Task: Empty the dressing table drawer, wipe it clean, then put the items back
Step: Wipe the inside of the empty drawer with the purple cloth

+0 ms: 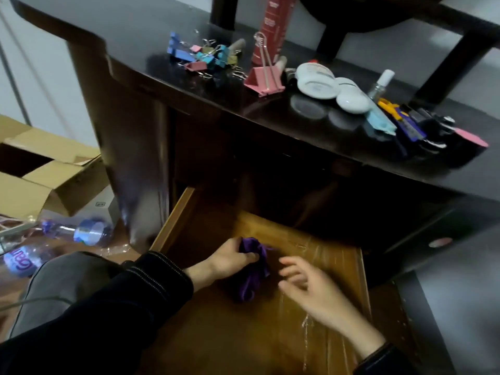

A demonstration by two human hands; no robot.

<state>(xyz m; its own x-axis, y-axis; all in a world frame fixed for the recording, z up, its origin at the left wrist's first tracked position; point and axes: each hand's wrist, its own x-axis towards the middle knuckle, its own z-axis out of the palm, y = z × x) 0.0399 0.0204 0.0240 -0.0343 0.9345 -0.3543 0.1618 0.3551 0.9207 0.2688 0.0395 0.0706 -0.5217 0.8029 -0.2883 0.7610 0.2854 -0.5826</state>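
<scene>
The left hand (230, 258) is clenched around a crumpled purple cloth (253, 269), pressing it onto the floor of the pulled-out brown wooden drawer (311, 266). The right hand (311, 290) hovers just beside the cloth with its fingers spread and loosely curled, holding nothing. Beyond both hands, on the dark glossy counter (162, 63), lie coloured binder clips (205, 56) and round white compacts (327, 83).

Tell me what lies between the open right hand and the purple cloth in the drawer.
Nothing: head view shows only bare drawer floor between right hand and purple cloth, which the left hand grips.
</scene>
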